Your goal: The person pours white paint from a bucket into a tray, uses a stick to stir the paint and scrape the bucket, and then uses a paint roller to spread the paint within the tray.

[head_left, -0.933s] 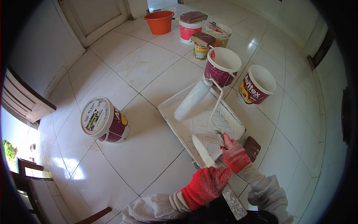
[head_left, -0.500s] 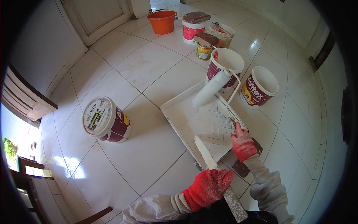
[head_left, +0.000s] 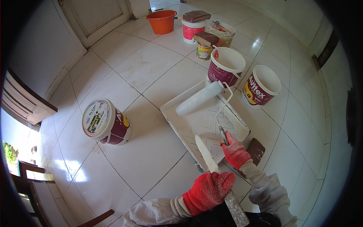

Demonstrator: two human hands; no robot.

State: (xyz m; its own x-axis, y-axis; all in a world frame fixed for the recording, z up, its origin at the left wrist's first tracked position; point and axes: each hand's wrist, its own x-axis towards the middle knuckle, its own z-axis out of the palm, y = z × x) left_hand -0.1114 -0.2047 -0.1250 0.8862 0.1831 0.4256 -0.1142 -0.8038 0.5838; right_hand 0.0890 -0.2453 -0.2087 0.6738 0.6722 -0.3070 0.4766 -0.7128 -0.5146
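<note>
My right hand (head_left: pixel 234 149), in a red glove, is closed on the roller handle (head_left: pixel 223 134). Its white paint roller (head_left: pixel 198 97) lies angled across the upper part of the white paint tray (head_left: pixel 173 123), which has a ridged slope. My left hand (head_left: pixel 208 191), also red-gloved and dusted white, grips a long paint-spattered stick (head_left: pixel 236 210) whose pale pointed end reaches over the tray's near part. A dark brown block (head_left: pixel 257 150) lies on the floor beside the tray's lower right, partly behind my right hand.
A lidded bucket (head_left: pixel 106 121) stands left; two open buckets (head_left: pixel 223 72) (head_left: pixel 261 87) behind the tray. Farther back are an orange tub (head_left: pixel 160 24), other buckets (head_left: pixel 193 32), a small can (head_left: pixel 204 53) and brown blocks (head_left: pixel 206 38) on the tiled floor (head_left: pixel 143 162). Walls run along both sides.
The roller first went up and right, then came back down and left, now lying more slanted on the tray. My right hand moved right, then back left. My left hand barely moved.
</note>
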